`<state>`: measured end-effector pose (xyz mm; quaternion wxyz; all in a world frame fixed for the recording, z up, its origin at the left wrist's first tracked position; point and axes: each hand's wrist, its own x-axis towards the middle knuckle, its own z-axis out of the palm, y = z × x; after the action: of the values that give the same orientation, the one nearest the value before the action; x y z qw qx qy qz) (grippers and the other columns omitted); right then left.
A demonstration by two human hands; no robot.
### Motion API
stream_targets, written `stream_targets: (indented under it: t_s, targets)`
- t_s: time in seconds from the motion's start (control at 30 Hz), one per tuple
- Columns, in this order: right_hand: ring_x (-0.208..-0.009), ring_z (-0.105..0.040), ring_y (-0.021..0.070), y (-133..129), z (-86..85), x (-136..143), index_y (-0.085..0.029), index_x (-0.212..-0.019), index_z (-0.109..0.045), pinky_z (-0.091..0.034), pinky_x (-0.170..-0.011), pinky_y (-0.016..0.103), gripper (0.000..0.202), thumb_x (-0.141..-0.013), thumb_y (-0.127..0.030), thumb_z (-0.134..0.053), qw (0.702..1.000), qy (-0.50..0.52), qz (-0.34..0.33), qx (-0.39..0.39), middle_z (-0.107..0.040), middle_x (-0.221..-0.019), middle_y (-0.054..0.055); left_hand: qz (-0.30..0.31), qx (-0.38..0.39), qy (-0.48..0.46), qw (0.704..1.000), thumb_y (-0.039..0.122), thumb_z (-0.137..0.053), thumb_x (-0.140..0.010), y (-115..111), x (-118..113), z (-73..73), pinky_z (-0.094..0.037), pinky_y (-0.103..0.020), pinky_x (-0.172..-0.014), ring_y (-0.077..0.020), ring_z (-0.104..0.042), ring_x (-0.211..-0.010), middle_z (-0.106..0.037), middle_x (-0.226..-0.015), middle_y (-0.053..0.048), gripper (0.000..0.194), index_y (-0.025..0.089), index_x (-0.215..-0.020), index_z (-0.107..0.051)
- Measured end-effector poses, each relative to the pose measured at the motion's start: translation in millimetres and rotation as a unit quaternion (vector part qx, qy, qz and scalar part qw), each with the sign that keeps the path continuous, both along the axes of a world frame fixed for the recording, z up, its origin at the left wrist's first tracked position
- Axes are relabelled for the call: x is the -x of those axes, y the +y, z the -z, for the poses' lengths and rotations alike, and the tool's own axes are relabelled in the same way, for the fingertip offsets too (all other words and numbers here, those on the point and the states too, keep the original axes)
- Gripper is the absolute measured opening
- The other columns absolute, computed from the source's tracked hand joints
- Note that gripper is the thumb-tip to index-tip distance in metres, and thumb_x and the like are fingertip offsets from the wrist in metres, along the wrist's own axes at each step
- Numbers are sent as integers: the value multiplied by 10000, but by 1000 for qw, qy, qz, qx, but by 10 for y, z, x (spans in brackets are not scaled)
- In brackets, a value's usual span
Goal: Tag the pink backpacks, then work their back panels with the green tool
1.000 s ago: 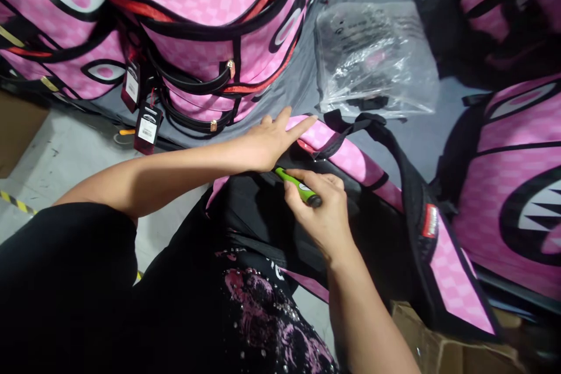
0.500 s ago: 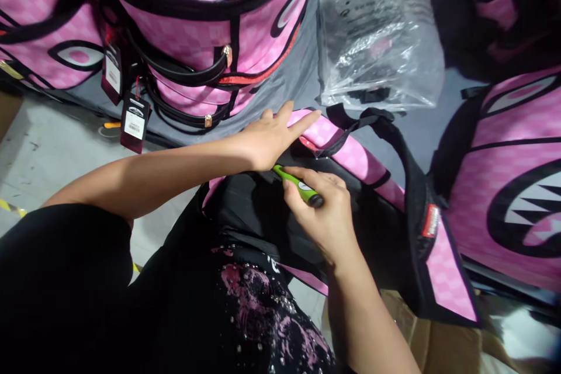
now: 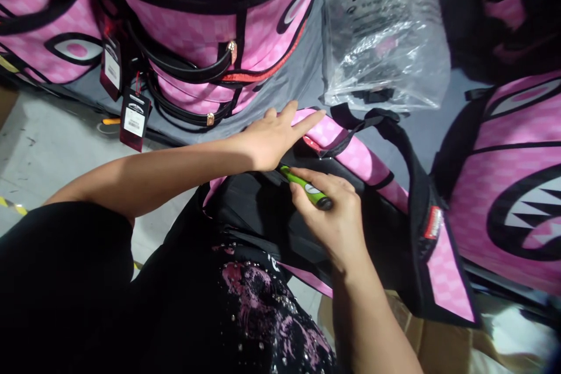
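My left hand point(image 3: 280, 135) lies with its fingers spread on the pink checkered edge of a black-and-pink bag point(image 3: 368, 166). My right hand point(image 3: 331, 210) is wrapped around a green-handled tool point(image 3: 302, 183) with a black end and a white oval mark. The tool's front tip points at the bag's black panel, close beneath the left palm; its working end is too small to make out. A black strap point(image 3: 409, 158) with a red label point(image 3: 433, 222) loops over the right side of the bag.
A clear plastic bag point(image 3: 388, 47) with dark contents lies on the grey cloth point(image 3: 302, 76). Pink bags stand at left point(image 3: 188, 35) and right point(image 3: 512, 169). Barcode tags point(image 3: 135, 120) hang at the left edge. Brown cardboard point(image 3: 442, 345) sits below.
My right hand and the green-handled tool have shifted slightly right, drawing back a little from the left palm. My left hand stays spread on the bag. The view has shifted a little.
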<state>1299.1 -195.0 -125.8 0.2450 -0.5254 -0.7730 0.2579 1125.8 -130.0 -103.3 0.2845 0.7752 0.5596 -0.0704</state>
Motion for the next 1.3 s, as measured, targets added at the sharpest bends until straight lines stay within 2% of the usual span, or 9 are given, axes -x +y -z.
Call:
stream_targets:
  t_s: [0.1, 0.23, 0.33, 0.5, 0.73, 0.83, 1.0, 1.1, 1.3]
  targets:
    - [-888, -700, 249, -26, -5, -13, -236, -999, -731, -442, -919, 478, 207, -829, -306, -638, 999, -19, 29, -11, -759, -988, 55, 8, -12, -16, 1000, 71, -582, -759, 5, 20, 71, -411, -447, -994, -365, -335, -1328, -64, -1592, -95, 1041, 376, -1534, 44]
    - [-886, -692, 249, -23, -1, -10, -256, -993, -735, -435, -944, 496, 209, -821, -328, -640, 999, -9, 29, 10, -761, -971, 46, 17, -47, -31, 998, 113, -602, -756, 9, 41, 154, -434, -432, -971, -349, -349, -1312, -77, -1595, -72, 1052, 398, -1524, 59]
    - [-904, -687, 252, -9, -1, -4, -251, -995, -735, -423, -959, 505, 211, -817, -319, -645, 999, -6, 34, 11, -759, -986, 51, 15, -35, -19, 999, 107, -602, -751, 11, 36, 125, -437, -433, -964, -343, -371, -1292, -90, -1590, -81, 1048, 391, -1527, 42]
    - [-910, -686, 251, -7, -3, -26, -236, -999, -737, -425, -955, 508, 213, -810, -288, -653, 999, 1, 43, 27, -757, -983, 62, 8, -7, -23, 1000, 95, -575, -746, 14, 23, 62, -412, -465, -984, -382, -322, -1325, -50, -1592, -86, 1040, 364, -1537, 44]
    - [-907, -687, 251, -7, 0, 13, -239, -989, -738, -411, -975, 531, 211, -809, -309, -651, 999, 6, 45, 22, -758, -980, 58, 15, -28, -34, 999, 102, -565, -754, 16, 44, 143, -431, -443, -955, -375, -327, -1321, -90, -1581, -80, 1025, 370, -1532, 44]
    - [-920, -688, 241, 7, -11, 39, -249, -992, -735, -420, -978, 513, 204, -817, -299, -643, 999, 21, 18, 40, -757, -1006, 49, 22, -41, -39, 998, 120, -577, -759, 22, 47, 157, -428, -439, -962, -368, -331, -1319, -88, -1586, -79, 1023, 376, -1529, 46]
    - [-922, -693, 245, 10, -36, 54, -254, -1004, -731, -414, -993, 523, 211, -820, -302, -638, 999, 6, 28, 27, -757, -1005, 48, 16, -23, -36, 999, 145, -588, -770, 31, 47, 170, -413, -449, -977, -389, -289, -1347, -3, -1601, -71, 1046, 395, -1519, 99]
    - [-924, -693, 238, 8, -47, 64, -264, -998, -732, -427, -990, 507, 204, -825, -306, -632, 999, 12, 11, 46, -758, -1008, 38, 20, -29, -42, 998, 166, -605, -765, 35, 51, 201, -409, -454, -983, -401, -253, -1362, 30, -1602, -57, 1080, 410, -1505, 143]
    - [-908, -690, 235, -8, -55, 62, -242, -987, -731, -439, -956, 476, 199, -818, -282, -634, 999, 2, 26, 19, -756, -978, 44, 25, -37, -42, 998, 148, -613, -749, 43, 54, 215, -406, -453, -994, -390, -269, -1354, -22, -1593, -68, 1088, 402, -1511, 122]
